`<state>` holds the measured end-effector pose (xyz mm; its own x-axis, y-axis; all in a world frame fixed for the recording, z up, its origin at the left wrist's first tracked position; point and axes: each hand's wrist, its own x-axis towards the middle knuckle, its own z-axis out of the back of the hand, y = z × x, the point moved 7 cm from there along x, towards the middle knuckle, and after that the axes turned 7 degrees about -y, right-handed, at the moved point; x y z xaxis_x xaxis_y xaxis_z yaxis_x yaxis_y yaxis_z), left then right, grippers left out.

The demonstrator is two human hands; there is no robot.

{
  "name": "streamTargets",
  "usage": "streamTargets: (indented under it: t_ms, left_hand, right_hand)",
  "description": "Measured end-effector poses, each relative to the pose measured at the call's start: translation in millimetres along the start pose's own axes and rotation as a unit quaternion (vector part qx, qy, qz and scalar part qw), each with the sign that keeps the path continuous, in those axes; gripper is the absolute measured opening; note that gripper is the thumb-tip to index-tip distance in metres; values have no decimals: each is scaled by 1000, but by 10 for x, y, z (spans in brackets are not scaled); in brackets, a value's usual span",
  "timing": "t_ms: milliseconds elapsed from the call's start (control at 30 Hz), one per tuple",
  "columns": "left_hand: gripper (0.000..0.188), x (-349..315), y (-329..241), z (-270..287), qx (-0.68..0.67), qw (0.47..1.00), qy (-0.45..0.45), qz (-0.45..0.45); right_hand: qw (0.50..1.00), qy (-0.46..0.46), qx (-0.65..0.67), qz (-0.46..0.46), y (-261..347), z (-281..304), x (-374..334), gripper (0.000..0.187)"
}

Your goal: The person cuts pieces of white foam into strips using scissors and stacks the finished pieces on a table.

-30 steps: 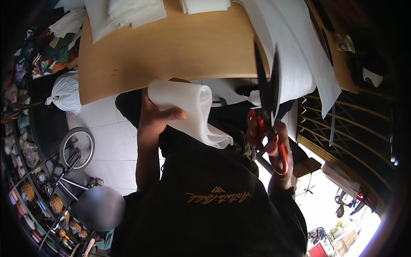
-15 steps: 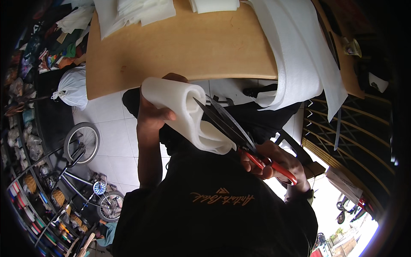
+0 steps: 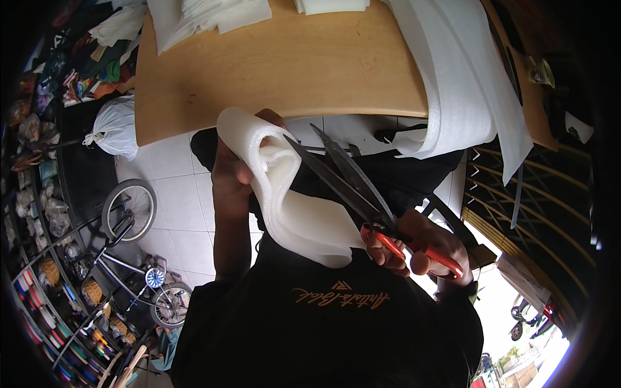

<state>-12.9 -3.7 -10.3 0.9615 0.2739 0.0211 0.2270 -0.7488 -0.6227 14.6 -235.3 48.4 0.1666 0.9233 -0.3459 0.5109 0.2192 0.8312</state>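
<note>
A white foam sheet [image 3: 291, 207], loosely rolled and folded, hangs in front of my chest. My left hand [image 3: 234, 165] grips its upper left end, with the thumb on the near side and part of the fingers hidden behind the foam. Red-handled scissors [image 3: 352, 181] are held by my right hand [image 3: 424, 249], whose fingers are in the handle loops. Their dark blades stand apart and point up and left; one tip lies near the foam's upper fold.
A wooden table [image 3: 291, 71] lies ahead, with stacked white foam sheets [image 3: 210, 16] at its far left. A long foam length [image 3: 453, 84] drapes over its right side. On the left are a tied white bag [image 3: 113, 129] and a bicycle [image 3: 129, 210].
The scissor blades have spread wider and shifted slightly right. The foam's lower part has unrolled and dropped, showing more of its inside. My left hand still grips it.
</note>
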Motion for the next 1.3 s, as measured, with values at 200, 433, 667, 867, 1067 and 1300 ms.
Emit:
streamTargets:
  t_ms: [200, 433, 667, 867, 1067, 1300]
  left_hand:
    - [51, 38, -39, -176, 13, 1000, 7, -4]
    - [64, 39, -123, -137, 51, 998, 9, -39]
    - [60, 131, -281, -249, 149, 978, 93, -110]
    - [53, 144, -487, -421, 237, 966, 86, -50]
    - [54, 115, -539, -452, 309, 949, 43, -41]
    - [60, 121, -569, -521, 339, 934, 75, -80]
  right_hand:
    - [999, 21, 40, -29, -4, -9, 6, 24]
    - [993, 29, 70, -93, -14, -25, -17, 64]
    - [983, 69, 112, -128, -27, -60, -79, 81]
    - [966, 86, 133, -205, -122, -10, -190, 84]
    - [972, 105, 72, -197, 1, 54, -223, 86]
    - [968, 136, 90, -189, -11, 70, -126, 85]
